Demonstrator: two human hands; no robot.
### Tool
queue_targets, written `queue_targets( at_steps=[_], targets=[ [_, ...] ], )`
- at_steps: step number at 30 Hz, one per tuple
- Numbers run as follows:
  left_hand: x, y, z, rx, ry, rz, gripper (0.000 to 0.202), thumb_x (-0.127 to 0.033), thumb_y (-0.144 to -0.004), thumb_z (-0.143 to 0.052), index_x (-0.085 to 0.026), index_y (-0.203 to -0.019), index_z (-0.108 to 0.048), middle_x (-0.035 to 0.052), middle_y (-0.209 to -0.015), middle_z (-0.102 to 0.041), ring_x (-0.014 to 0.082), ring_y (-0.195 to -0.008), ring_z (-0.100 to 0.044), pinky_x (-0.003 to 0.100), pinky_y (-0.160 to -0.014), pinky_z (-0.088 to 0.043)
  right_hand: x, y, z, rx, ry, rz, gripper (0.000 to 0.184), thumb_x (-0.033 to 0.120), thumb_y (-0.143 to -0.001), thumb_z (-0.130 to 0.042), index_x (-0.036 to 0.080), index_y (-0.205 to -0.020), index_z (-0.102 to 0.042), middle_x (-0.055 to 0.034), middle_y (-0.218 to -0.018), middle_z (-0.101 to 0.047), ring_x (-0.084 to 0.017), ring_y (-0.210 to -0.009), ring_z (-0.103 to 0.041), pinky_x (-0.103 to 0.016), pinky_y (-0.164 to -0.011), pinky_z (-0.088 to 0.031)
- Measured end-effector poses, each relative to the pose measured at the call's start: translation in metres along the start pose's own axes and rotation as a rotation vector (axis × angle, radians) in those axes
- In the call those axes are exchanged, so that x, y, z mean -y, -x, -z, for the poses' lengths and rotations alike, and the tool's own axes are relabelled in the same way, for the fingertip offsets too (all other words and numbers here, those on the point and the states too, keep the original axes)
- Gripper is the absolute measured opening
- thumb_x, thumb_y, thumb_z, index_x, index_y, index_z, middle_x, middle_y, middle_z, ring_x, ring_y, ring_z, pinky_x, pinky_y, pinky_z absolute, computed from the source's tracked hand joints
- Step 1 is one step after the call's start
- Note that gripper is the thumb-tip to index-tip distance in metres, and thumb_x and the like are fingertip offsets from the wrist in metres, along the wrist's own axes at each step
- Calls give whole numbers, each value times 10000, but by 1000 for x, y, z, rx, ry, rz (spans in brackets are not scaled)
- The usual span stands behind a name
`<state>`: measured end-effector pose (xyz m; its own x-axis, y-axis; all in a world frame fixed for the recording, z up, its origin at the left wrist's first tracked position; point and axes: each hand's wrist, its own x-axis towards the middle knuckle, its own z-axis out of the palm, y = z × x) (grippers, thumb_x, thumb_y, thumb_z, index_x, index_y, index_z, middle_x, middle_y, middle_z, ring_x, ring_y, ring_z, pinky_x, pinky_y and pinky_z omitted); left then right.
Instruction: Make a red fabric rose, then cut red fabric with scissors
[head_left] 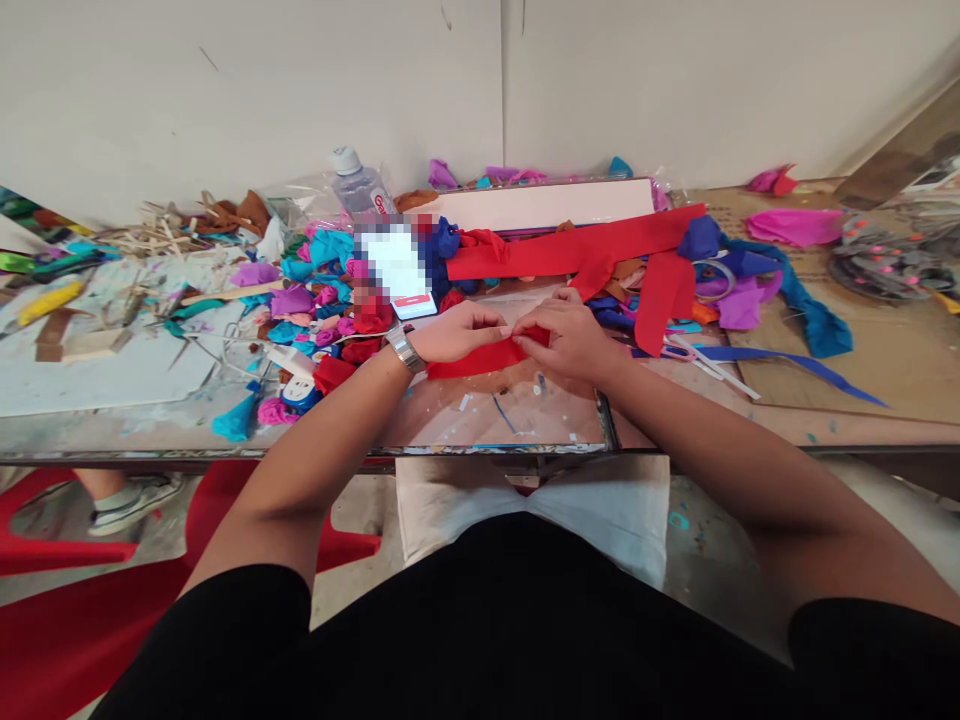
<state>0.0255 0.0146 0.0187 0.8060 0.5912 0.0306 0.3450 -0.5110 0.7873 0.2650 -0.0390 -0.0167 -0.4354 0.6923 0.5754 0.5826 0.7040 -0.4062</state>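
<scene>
Both my hands meet over a short strip of red crepe paper (480, 357) on the table, just above a glass-topped work patch (525, 415). My left hand (457, 332), with a metal watch on the wrist, pinches the strip's upper edge with curled fingers. My right hand (570, 335) is closed on the strip's right end, fingertips touching those of the left. A long red paper band (577, 250) lies behind the hands.
Crumpled paper balls in cyan, purple, pink and red (322, 300) crowd the left. Scissors (694, 355) and blue strips (795, 300) lie to the right. A water bottle (360, 188), a phone (401, 270) and a white board (547, 205) stand behind. Red plastic chair (67, 620) lower left, someone's shoe (131, 505) beside it.
</scene>
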Motion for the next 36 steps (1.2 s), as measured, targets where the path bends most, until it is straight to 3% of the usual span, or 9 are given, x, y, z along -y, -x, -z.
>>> queue_targets(
  at_steps=[5,14,21,27,36],
  targets=[
    [2,-2,-1,-37,38,5,341,-449,-948,-650,-129,-896,-756,-7,-712,-627,109,-632,-478,263,-636,-393,-1,0,-1,1,8,4,192,390,-1004,-644,260,-955,-777,-35,-927,-847,-249,-864,-730,-467,-1024,-384],
    [3,-2,-4,-44,81,-9,304,-419,-911,-701,-121,-889,-755,13,-751,-691,109,-649,-524,257,-648,-419,-1,1,-2,-7,83,25,187,347,-1011,-625,253,-979,-784,-39,-917,-826,-254,-868,-699,-482,-1022,-363],
    [2,-2,-5,-103,31,-7,356,-452,-947,-656,-126,-842,-754,-15,-678,-606,101,-637,-458,256,-639,-369,0,1,-4,-25,134,47,157,303,-1015,-615,244,-989,-758,-45,-947,-822,-256,-915,-702,-474,-1014,-365],
    [4,-1,-6,-91,55,-16,363,-474,-947,-667,-131,-869,-757,8,-731,-655,114,-641,-496,261,-627,-383,2,0,-4,-25,151,38,152,324,-1028,-596,236,-957,-697,-46,-929,-801,-246,-900,-679,-458,-990,-369],
    [-6,4,-10,-240,-266,-136,292,-387,-988,-611,-157,-861,-737,-16,-661,-626,105,-592,-482,256,-600,-361,0,2,-6,-77,161,-31,140,330,-1019,-619,231,-977,-708,-55,-975,-802,-284,-1019,-667,-480,-1010,-348]
  ],
)
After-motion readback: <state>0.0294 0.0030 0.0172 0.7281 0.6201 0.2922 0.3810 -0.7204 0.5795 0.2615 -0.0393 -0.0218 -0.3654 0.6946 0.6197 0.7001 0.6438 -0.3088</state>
